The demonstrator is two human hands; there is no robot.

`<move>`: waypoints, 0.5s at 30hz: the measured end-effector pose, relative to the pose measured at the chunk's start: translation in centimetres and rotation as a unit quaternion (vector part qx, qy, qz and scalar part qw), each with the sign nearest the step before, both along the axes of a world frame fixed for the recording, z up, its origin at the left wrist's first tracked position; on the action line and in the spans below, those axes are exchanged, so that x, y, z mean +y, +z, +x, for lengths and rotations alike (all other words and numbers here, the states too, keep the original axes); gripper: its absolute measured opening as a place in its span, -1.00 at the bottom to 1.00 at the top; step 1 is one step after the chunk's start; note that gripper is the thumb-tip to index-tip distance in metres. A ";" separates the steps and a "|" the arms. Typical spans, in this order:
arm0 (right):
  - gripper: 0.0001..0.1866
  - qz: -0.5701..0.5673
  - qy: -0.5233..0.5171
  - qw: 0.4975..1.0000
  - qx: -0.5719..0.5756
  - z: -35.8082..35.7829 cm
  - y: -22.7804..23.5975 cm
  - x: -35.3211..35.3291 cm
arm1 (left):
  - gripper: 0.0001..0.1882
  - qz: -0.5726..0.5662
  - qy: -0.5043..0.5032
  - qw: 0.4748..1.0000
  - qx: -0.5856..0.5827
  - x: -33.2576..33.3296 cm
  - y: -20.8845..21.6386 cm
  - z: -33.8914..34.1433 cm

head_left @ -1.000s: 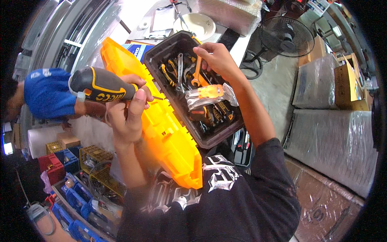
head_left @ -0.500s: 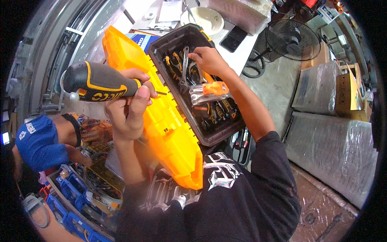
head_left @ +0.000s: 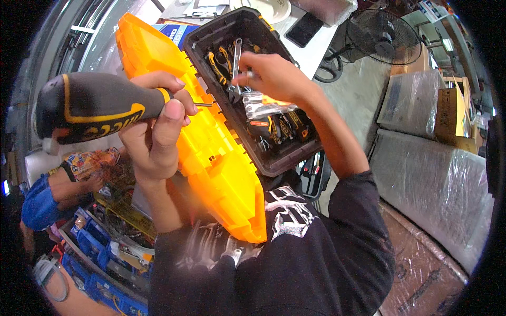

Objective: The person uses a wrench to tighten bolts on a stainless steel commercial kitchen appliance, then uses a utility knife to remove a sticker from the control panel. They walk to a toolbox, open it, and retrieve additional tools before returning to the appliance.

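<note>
My left hand (head_left: 158, 131) grips a screwdriver (head_left: 95, 108) with a thick black-and-yellow handle, its thin metal shank pointing right over the lid. A black toolbox (head_left: 282, 164) lies opened, its yellow lid (head_left: 221, 163) folded back to the left. Over the toolbox hangs my right hand (head_left: 282, 79), fingers curled together; what they hold, if anything, I cannot make out. Just left of those fingers is an adjustable wrench (head_left: 236, 66). Below the hand lies a clear pack of wrenches (head_left: 262, 108). Yellow-and-black pliers (head_left: 216, 68) and several other hand tools fill the box.
On the white table (head_left: 319, 59) are a dark phone (head_left: 304, 30) and a pale bowl (head_left: 269, 9). A black fan (head_left: 382, 37) stands at the far right, wrapped boxes (head_left: 432, 184) nearer. At left, another person in blue (head_left: 39, 205) is beside blue bins (head_left: 100, 253).
The screwdriver has come nearer the camera and shifted left. My right hand has moved lower relative to the toolbox, partly covering the wrench pack. The view has shifted, and the other person has changed posture.
</note>
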State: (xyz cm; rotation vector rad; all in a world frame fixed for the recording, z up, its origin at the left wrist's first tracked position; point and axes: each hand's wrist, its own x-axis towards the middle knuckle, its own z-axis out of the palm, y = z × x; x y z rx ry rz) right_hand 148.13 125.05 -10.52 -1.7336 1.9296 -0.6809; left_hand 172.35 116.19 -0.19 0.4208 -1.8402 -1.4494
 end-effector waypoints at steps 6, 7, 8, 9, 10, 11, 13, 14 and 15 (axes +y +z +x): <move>-0.52 0.184 0.077 0.940 0.277 1.8 -2.5 4.4 | -0.70 -0.004 -0.014 1.000 0.006 -0.2 -0.1 -0.1; -0.55 0.155 0.082 0.941 0.290 1.7 -3.0 4.4 | -0.70 -0.005 -0.012 1.000 0.004 -0.2 -0.1 -0.1; -0.58 0.155 0.090 0.937 0.301 1.5 -3.4 4.2 | -0.70 -0.006 -0.011 1.000 0.005 -0.2 -0.1 -0.1; -0.61 0.183 0.100 0.926 0.314 1.4 -3.6 3.8 | -0.70 -0.008 -0.008 1.000 0.004 -0.2 -0.1 -0.1; -0.74 0.175 0.113 0.926 0.315 0.9 -3.6 3.4 | -0.70 -0.009 0.003 1.000 -0.008 -0.2 -0.1 -0.1; -0.76 0.168 0.139 0.922 0.318 0.6 -3.4 2.9 | -0.70 -0.008 -0.002 1.000 0.000 -0.2 -0.1 0.0; -0.80 0.191 0.188 0.903 0.336 0.1 -2.7 1.5 | -0.71 -0.005 0.002 1.000 0.000 -0.1 -0.2 0.1; -0.84 0.155 0.162 0.918 0.327 -0.1 -2.2 0.8 | -0.70 -0.005 0.001 1.000 0.003 -0.1 -0.2 0.2; -0.83 0.123 0.157 0.919 0.340 -0.3 -1.7 0.1 | -0.69 -0.006 0.001 1.000 0.005 -0.1 -0.2 0.2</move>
